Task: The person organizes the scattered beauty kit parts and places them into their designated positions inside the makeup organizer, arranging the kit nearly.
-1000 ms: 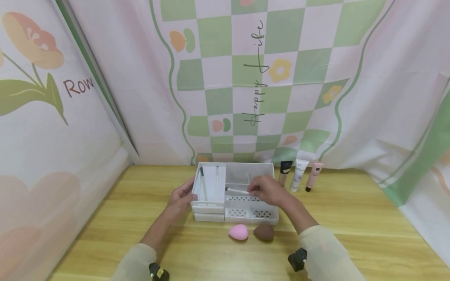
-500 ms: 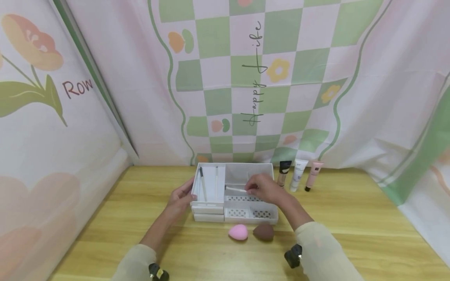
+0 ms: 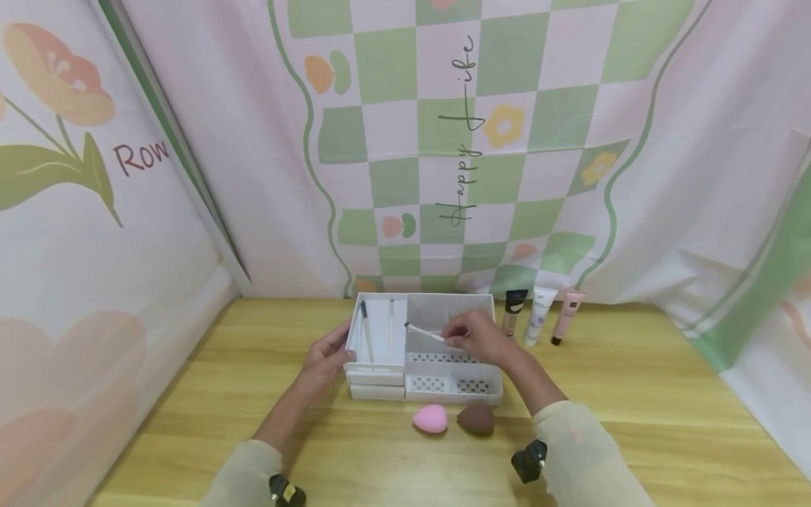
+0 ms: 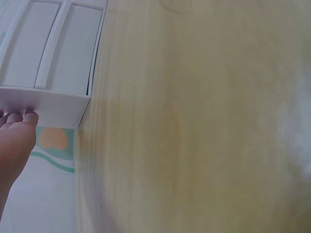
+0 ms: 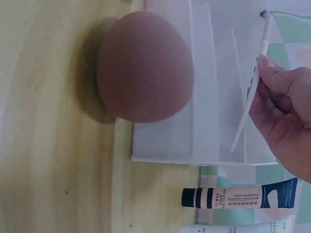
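A white makeup organizer (image 3: 450, 398) with several compartments stands on the wooden table. My left hand (image 3: 326, 355) holds its left side, thumb at the upper rim near the front corner; in the left wrist view the fingers (image 4: 30, 117) touch the side wall. My right hand (image 3: 478, 338) pinches a thin white makeup brush (image 3: 426, 332) between thumb and fingers over the middle right compartment, its small dark tip pointing left. In the right wrist view the brush (image 5: 251, 102) slants across the compartments. Two more brushes, one dark-tipped (image 3: 367, 331) and one pale (image 3: 391, 327), lie in the top left tray.
A pink makeup sponge (image 3: 431, 419) and a brown one (image 3: 476, 419) lie before the organizer. To its right stand a black-capped foundation tube (image 3: 514, 310), a white tube (image 3: 540, 315) and a pink tube (image 3: 567, 317). A printed curtain (image 3: 443, 141) hangs behind the table.
The tip of the brush in my right hand has risen from low in the compartment and now tilts upward to the left. My left hand and the organizer stay put.
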The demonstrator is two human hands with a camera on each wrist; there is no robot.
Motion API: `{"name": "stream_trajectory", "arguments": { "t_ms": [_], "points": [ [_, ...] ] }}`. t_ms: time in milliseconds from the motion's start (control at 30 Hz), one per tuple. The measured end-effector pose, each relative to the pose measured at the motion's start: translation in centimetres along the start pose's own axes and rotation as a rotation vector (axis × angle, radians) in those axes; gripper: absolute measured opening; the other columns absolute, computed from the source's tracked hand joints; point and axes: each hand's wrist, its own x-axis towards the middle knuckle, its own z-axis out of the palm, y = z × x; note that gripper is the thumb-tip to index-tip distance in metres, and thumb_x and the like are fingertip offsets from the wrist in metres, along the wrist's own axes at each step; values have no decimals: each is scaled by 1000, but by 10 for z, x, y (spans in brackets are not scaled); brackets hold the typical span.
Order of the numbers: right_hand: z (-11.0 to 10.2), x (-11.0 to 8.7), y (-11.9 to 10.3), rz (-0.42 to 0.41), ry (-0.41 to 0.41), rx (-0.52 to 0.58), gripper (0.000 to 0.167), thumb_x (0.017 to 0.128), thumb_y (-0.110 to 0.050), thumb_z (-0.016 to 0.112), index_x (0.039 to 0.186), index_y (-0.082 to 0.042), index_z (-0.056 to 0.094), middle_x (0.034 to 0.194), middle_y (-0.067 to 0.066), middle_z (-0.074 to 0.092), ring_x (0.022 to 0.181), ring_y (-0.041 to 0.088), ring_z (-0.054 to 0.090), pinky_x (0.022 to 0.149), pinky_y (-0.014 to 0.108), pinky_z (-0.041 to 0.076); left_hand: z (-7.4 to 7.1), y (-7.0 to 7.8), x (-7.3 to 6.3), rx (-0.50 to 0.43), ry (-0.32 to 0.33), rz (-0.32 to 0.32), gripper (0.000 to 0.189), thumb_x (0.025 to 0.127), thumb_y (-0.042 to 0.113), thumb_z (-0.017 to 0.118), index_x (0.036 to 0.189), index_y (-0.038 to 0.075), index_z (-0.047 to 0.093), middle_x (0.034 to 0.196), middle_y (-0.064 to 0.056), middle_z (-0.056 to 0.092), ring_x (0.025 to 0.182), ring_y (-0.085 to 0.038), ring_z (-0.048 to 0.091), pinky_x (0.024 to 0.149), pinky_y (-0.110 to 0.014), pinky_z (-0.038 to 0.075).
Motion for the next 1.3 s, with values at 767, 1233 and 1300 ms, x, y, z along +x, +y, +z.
{"name": "stream_trajectory", "arguments": {
  "t_ms": [767,1233,1300],
  "points": [
    [19,-9,14,44,11,-93,14,87,4,68,97,-3,76,91,9,77,86,19,71,81,37,65,0,-2,2,3,22,-12,74,91,-6,50,158,-5,19,171,-19,11,160,-37,11,121,-26,31],
    [35,-14,11,132,30,-107,19,87,5,67,101,-4,77,94,8,77,87,19,70,83,38,65,0,-3,2,-1,35,-3,74,91,-7,50,158,-5,20,170,-20,13,159,-37,12,118,-19,35],
    [34,-14,10,131,19,-105,20,88,5,66,102,-5,77,95,8,77,88,19,70,83,37,65,0,-3,2,-3,35,-3,74,91,-7,50,158,-5,20,170,-20,14,159,-37,13,118,-19,35]
  ]
}}
